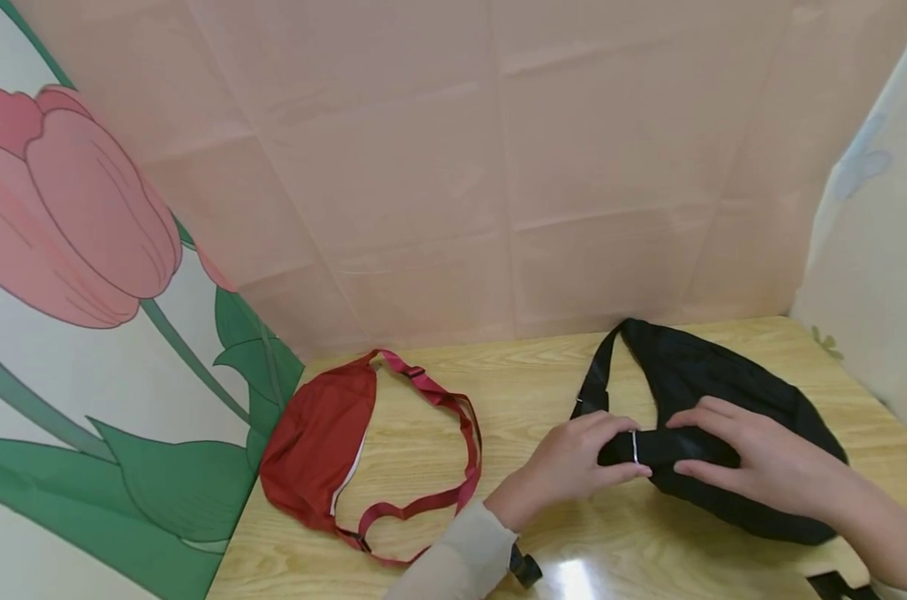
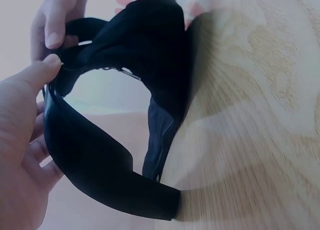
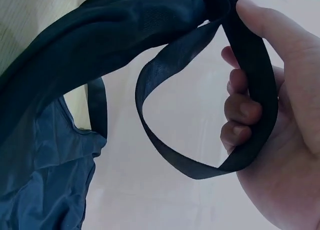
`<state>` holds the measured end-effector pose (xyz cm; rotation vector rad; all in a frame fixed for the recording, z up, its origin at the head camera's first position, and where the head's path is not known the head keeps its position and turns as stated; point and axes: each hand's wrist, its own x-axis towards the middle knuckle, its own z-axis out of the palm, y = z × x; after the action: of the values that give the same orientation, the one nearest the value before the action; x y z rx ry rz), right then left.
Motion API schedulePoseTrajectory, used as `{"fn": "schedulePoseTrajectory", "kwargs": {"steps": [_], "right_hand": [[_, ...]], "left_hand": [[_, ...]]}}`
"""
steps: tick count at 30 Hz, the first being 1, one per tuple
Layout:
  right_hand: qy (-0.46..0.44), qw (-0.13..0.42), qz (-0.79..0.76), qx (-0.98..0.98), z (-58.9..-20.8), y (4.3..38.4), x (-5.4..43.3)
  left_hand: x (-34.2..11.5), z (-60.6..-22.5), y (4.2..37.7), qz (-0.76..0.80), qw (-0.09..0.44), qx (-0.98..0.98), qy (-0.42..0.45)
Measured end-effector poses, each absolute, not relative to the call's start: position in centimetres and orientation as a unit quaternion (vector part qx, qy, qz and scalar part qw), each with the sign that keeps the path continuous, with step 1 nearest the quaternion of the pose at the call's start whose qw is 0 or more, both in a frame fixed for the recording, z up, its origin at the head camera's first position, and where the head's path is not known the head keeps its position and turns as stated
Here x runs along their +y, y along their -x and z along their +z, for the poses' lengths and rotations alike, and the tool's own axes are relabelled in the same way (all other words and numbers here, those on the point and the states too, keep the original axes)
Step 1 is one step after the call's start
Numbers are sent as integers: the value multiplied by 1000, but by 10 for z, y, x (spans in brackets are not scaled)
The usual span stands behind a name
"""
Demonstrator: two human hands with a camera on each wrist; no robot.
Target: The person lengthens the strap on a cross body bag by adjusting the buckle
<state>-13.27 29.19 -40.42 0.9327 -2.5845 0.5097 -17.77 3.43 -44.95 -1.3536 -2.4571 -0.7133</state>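
Observation:
A black sling bag lies on the right half of the table, its wide strap raised in front of it. My left hand pinches this strap between thumb and fingers, just left of a silvery slider. To the right, my right hand holds the same strap from above and below. In the left wrist view the strap loops down from my left hand to the table. Another strap loop passes through my right hand, fingers curled around it, in the right wrist view.
A red sling bag with a looped red strap lies on the left of the wooden table. A black strap end shows beside my left sleeve. Behind stands a pinkish sheet; tulip-printed sheeting borders the left.

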Motion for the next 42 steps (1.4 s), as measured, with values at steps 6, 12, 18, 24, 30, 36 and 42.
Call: {"fn": "schedulePoseTrajectory", "kwargs": {"steps": [6,12,18,24,30,36,42], "right_hand": [[-328,153,177,-915,-402,132,285],[-336,154,185,-911,-404,133,281],[-329,162,187,-912,-404,132,289],[-331,160,185,-911,-402,132,287],[-340,166,183,-907,-403,133,282],[-343,176,184,-904,-403,133,286],[-346,173,188,-903,-402,133,287]], "left_hand": [[36,-449,178,-239,143,-836,472],[36,-449,178,-244,140,-837,470],[35,-449,178,-246,130,-840,467],[36,-448,178,-249,130,-837,471],[36,-449,178,-248,122,-840,467],[36,-449,178,-255,95,-845,461],[35,-450,177,-250,62,-852,455]]}}
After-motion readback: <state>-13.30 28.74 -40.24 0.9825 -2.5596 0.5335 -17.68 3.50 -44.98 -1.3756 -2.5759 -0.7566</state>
